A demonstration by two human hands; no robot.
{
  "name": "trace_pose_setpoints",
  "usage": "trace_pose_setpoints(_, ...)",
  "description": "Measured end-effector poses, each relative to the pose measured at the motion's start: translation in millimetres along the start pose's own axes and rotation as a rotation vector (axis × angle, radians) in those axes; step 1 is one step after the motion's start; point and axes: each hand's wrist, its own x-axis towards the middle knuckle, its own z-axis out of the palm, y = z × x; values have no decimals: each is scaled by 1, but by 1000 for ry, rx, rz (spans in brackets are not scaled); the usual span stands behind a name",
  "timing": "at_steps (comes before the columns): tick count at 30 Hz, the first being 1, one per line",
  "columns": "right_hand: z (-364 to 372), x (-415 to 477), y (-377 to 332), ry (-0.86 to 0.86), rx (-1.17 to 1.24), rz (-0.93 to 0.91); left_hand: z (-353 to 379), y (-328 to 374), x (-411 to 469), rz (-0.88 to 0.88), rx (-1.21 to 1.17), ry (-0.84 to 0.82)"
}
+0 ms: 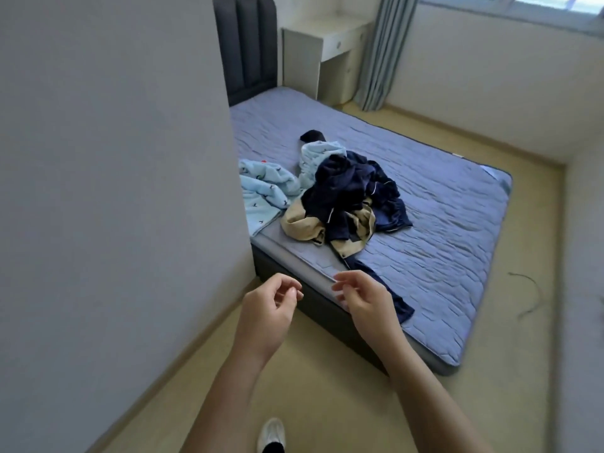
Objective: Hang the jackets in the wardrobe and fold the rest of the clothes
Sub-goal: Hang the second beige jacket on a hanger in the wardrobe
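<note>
A heap of clothes lies on the bed [441, 223], near its left edge. On top is a dark navy garment with white piping [353, 188]. Under it sits a tan and navy jacket [304, 223], with one navy sleeve [397, 304] trailing toward the bed's near corner. Light blue patterned clothes [264, 191] spread to the left, partly hidden by the wall. My left hand [273, 308] and my right hand [362, 300] hover in front of the bed's near edge, fingers loosely curled and apart, holding nothing. The right hand is just left of the trailing sleeve.
A grey wall panel [114, 191] fills the left and hides part of the bed. A white desk [327, 50] and a curtain [382, 53] stand beyond the dark headboard [245, 44]. A thin cord [532, 295] lies on the floor at right. My shoe [271, 433] shows below.
</note>
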Motion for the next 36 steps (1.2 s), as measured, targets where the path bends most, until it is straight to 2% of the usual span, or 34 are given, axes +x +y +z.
trace_pose_setpoints(10, -51, 162, 56, 136, 5, 180, 78, -6, 197, -21, 85, -220)
trace_pose_setpoints(21, -111, 394, 114, 50, -82, 202, 186, -11, 405, -45, 165, -204)
trace_pose_setpoints(28, -69, 522, 204, -107, -232, 349, 254, -116, 521, -221, 398, -351)
trace_pose_setpoints(36, 11, 616, 325, -337, -509, 433, 304, -271, 604, -267, 926, -608)
